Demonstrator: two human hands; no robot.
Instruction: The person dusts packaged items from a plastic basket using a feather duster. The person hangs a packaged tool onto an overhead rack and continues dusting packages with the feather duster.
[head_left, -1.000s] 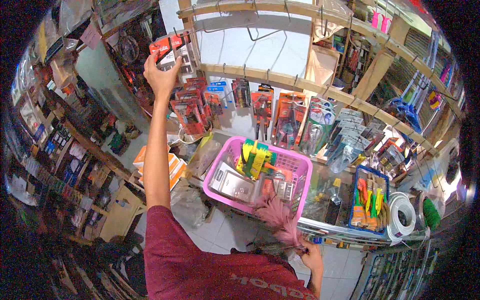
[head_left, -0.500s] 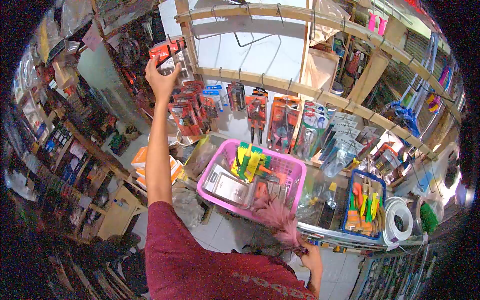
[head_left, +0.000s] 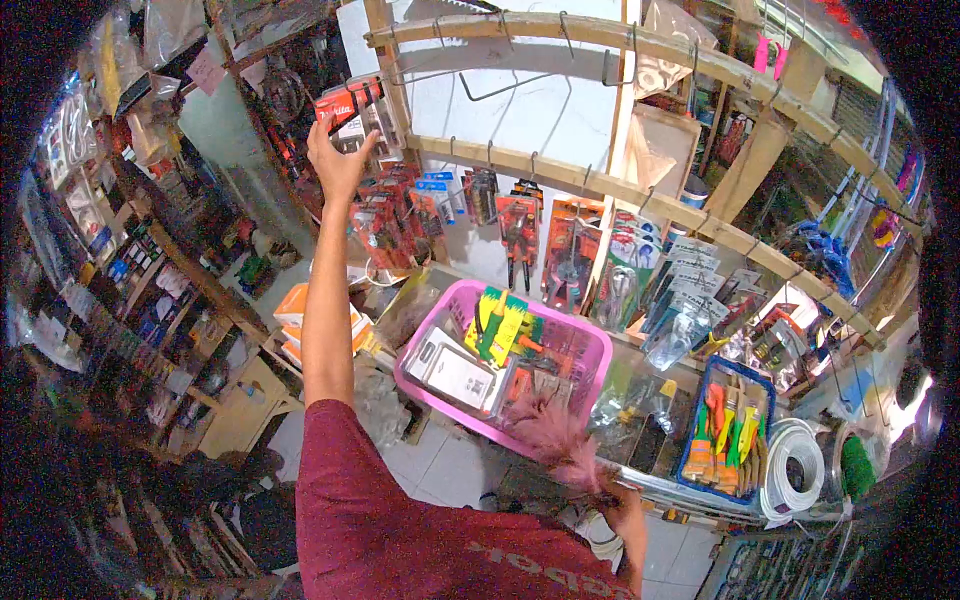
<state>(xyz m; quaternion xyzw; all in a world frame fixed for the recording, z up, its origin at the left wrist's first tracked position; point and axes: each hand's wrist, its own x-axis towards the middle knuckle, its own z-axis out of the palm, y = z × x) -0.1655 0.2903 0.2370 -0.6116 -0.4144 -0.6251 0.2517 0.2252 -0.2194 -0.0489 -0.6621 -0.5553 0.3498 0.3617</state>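
My left hand [head_left: 341, 162] reaches up to a red-topped blister pack [head_left: 352, 110] that hangs by the rail's left end. Its fingers close around the pack's lower left edge, and the thumb lies across the front. Low on the right, my right hand [head_left: 622, 505] is wrapped round the base of a pink feather duster [head_left: 560, 440]. The duster's feathers overlap the near right rim of a pink plastic basket [head_left: 603, 365]. Inside the basket lie a white boxed item [head_left: 460, 378] and a yellow-carded tool with a green handle [head_left: 492, 330].
Wooden rails [head_left: 600, 182] with wire hooks cross in front of me. Carded pliers [head_left: 518, 235] and several other packs hang below. On the counter are a blue tray of paintbrushes [head_left: 728, 425] and a white hose coil [head_left: 793, 465]. Orange-and-white boxes [head_left: 318, 325] sit to the left.
The whole view has shifted slightly. My left hand stays at the red-topped pack, and the duster remains in my right hand by the basket, with little change.
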